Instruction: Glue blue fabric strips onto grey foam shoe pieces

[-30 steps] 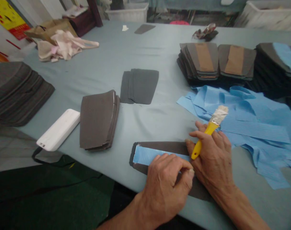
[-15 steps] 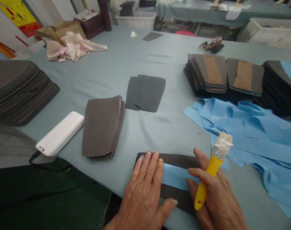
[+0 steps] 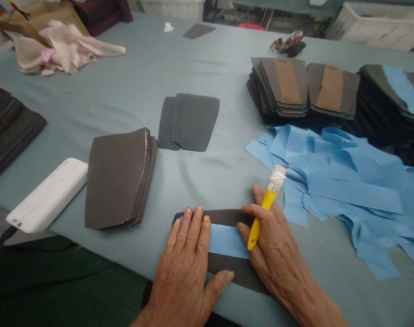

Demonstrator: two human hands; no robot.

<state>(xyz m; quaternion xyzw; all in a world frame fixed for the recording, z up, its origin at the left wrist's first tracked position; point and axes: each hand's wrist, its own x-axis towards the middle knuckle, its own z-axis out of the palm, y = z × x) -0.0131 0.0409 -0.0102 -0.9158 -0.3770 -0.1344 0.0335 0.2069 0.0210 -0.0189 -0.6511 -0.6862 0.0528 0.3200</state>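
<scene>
My left hand (image 3: 186,263) lies flat, palm down, on the left end of a dark panel (image 3: 229,268) at the table's front edge. A light blue strip (image 3: 227,240) runs across that panel, its left part under my fingers. My right hand (image 3: 275,240) holds a brush (image 3: 261,220) with a yellow handle, its pale bristles pointing up and away. The fingertips of that hand touch the panel and the strip's right part, hiding the strip's right end. Loose blue strips (image 3: 356,190) are heaped to the right of my right hand.
Dark panels (image 3: 118,177) are stacked left of my hands, beside a white device (image 3: 48,195) with a cable. Thinner grey panels (image 3: 196,122) lie mid-table. Taller stacks (image 3: 288,81) stand at the back right. Pinkish cloth (image 3: 63,47) lies back left.
The view has shifted, so most things appear further left and higher. My right hand and the brush have moved slightly closer to my left hand, which still lies flat on the panel.
</scene>
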